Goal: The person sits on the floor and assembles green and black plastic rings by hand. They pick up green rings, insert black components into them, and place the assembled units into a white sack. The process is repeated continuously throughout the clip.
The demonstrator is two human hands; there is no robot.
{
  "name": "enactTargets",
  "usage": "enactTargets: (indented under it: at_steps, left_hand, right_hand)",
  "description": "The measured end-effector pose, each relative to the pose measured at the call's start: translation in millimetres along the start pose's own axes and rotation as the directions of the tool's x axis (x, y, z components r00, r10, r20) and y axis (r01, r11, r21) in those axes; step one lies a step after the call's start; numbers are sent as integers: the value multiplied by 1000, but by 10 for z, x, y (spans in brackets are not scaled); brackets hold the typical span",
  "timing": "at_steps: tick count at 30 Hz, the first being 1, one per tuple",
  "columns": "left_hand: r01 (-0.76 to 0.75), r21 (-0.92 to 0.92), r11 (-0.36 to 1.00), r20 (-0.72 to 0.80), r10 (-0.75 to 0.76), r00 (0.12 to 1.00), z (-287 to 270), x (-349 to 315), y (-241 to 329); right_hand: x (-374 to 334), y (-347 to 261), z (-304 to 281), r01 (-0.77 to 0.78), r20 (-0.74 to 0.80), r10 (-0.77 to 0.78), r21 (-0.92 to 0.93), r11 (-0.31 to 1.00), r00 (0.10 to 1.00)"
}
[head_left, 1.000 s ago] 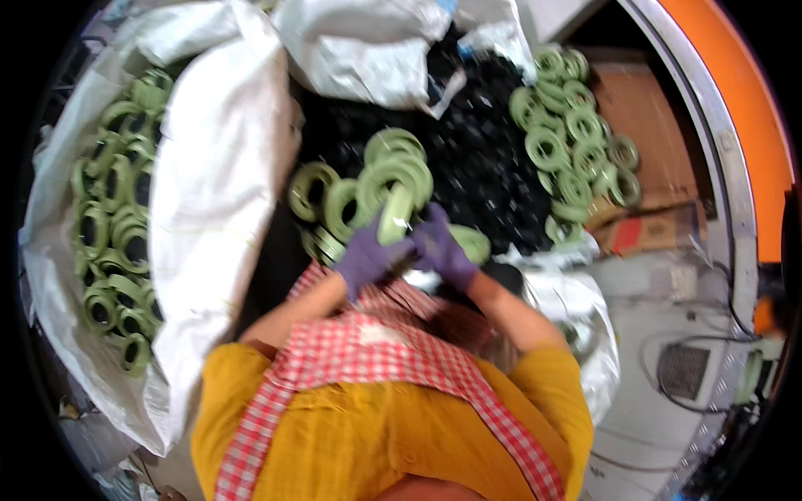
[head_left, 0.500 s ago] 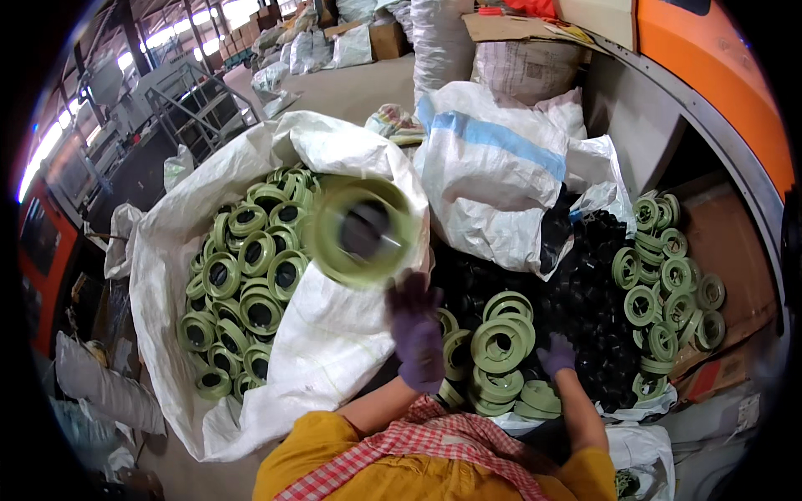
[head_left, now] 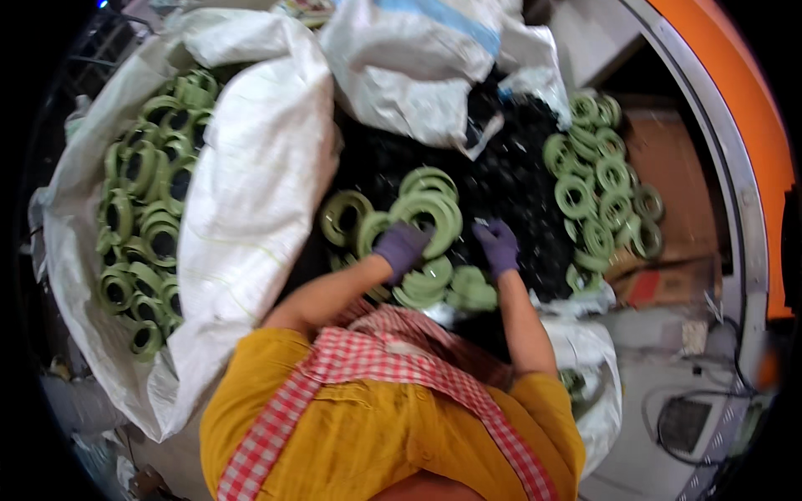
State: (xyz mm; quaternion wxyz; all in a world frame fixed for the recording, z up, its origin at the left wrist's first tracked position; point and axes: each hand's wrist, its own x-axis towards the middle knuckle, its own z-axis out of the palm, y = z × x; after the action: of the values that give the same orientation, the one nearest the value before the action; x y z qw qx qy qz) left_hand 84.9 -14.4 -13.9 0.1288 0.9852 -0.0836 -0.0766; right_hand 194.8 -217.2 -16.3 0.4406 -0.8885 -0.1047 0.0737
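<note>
Currently your left hand (head_left: 403, 247) is closed on a green ring (head_left: 434, 219) atop the ring stack just before you; your right hand (head_left: 499, 246) rests on black parts (head_left: 510, 179), grip unclear.

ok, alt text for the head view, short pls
Two purple-gloved hands work at a pile of green plastic rings: the left hand grips one ring, the right hand rests on black parts. A white sack of green rings lies to the left.
</note>
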Motion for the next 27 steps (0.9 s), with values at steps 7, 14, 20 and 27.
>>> enactTargets:
  at_steps: [7,14,20,27]
  left_hand:
    - [25,-1000,-5,25,-365,931,-446,-679,401]
    - [300,-909,-288,318,-17,948,-705,-881,192]
    - [223,-964,-145,240,-114,964,-620,-860,422]
    - [47,-994,96,14,-319,948,-261,-811,477]
  right_hand:
    - [-726,-472,159,482,-138,-470,71,873,872]
    - [-1073,-1049,-22,838,267,-853,204,506,449]
    - [-1165,-1009,-36,171,252,-262,332,928,932]
    - [-1061,-445,67,207,217,-251,206,956,943]
